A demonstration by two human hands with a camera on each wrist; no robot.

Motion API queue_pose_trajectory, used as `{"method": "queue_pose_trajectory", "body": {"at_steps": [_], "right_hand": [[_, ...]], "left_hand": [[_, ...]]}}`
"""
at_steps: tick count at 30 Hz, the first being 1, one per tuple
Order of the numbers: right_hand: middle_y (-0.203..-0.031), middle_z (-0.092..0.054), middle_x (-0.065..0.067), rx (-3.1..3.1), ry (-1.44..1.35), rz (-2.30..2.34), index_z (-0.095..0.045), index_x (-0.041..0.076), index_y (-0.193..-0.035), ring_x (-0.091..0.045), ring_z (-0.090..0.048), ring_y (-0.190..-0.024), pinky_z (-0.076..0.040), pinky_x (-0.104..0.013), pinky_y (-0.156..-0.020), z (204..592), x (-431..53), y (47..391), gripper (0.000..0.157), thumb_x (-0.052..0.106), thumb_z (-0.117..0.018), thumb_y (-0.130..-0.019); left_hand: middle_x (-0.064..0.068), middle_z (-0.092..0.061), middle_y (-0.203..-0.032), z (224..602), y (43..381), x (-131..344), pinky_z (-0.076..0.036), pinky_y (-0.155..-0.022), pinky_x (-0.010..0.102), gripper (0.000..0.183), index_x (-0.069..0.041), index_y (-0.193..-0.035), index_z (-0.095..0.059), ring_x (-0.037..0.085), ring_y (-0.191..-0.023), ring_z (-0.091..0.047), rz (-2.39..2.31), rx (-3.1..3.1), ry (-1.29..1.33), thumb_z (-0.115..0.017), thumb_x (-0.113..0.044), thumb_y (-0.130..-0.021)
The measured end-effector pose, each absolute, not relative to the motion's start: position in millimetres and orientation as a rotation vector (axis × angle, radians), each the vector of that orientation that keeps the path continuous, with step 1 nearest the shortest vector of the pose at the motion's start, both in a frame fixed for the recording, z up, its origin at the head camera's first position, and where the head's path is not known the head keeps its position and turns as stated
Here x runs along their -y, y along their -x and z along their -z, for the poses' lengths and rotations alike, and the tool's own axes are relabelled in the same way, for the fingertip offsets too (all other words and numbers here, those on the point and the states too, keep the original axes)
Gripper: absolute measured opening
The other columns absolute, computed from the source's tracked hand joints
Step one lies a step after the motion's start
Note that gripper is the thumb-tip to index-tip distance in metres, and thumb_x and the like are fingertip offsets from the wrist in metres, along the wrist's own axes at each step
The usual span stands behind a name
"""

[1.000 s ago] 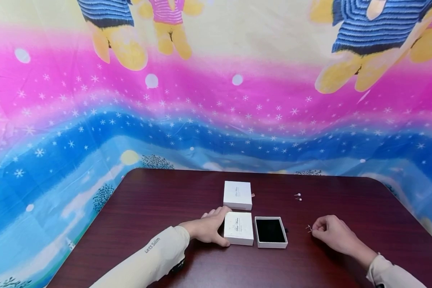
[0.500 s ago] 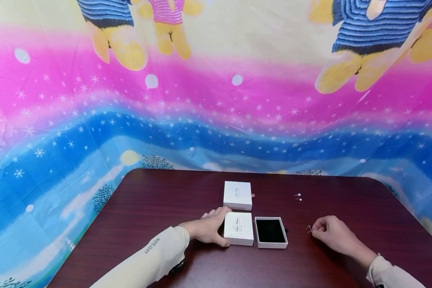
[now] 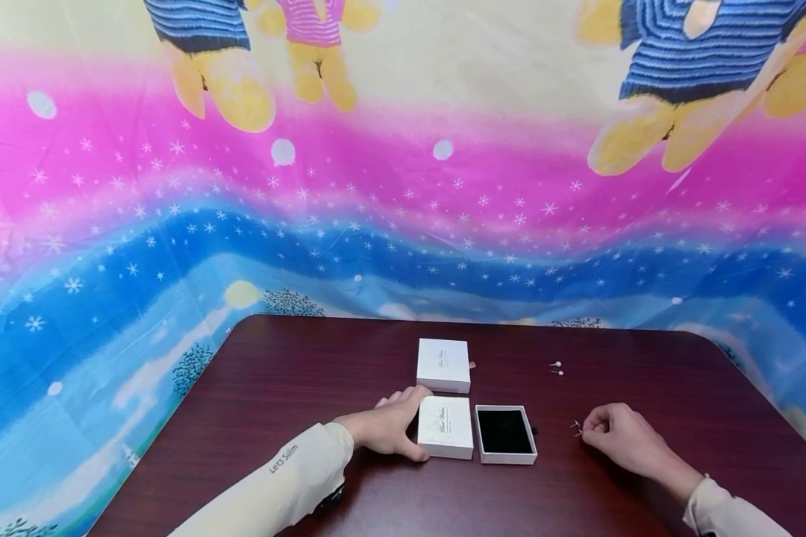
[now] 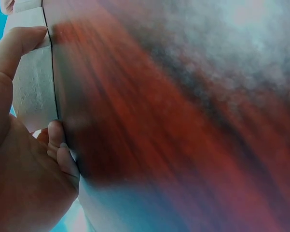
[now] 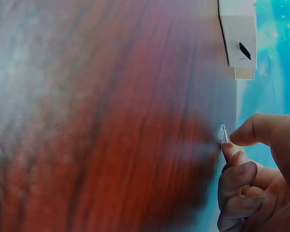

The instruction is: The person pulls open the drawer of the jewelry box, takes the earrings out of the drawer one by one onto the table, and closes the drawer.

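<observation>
My left hand (image 3: 391, 430) grips a small white box cover (image 3: 451, 441) with printed lettering, thumb at its near corner and fingers along its far side. The same cover (image 4: 34, 82) shows between thumb and fingers in the left wrist view. Just right of it sits an open white box tray (image 3: 507, 459) lined in black, with a black pull tab. Further right, my right hand (image 3: 623, 436) pinches small earrings (image 3: 576, 427) between thumb and forefinger, close over the table. Their thin shiny posts (image 5: 224, 133) stick out past the fingertips in the right wrist view.
A second white box (image 3: 443, 362) with a pinkish tab lies behind the cover. Two pearl stud earrings, one larger (image 3: 557, 365) and one smaller (image 3: 560, 373), lie at the back right of the dark red wooden table (image 3: 322, 350). A printed cloth (image 3: 376, 186) hangs behind.
</observation>
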State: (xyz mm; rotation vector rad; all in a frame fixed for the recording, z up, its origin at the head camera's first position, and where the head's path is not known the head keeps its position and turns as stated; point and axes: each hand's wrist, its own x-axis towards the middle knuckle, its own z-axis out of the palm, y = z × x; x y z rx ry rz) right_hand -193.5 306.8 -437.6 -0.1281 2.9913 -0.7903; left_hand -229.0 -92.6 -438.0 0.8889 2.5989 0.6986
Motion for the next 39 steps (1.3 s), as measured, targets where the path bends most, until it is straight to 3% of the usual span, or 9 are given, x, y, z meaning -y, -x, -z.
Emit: {"method": "queue_pose_trajectory", "body": {"at_steps": [39], "right_hand": [[-0.069,-0.059,0.006,-2.998,0.196,0.820,-0.071,0.014,-0.082,-0.002,-0.043,-0.057,-0.036,-0.021,-0.059,430.7,-308.9,193.2,0.005,0.016,-0.070,-0.086]], "left_hand": [[-0.009,-0.048,-0.116,436.6,227.8,92.5,-0.031,-0.087,0.025,0.077,-0.022,-0.133,-0.038,0.009,-0.101,-0.041,-0.711,-2.594,-0.887,-0.085,-0.035,-0.074]]}}
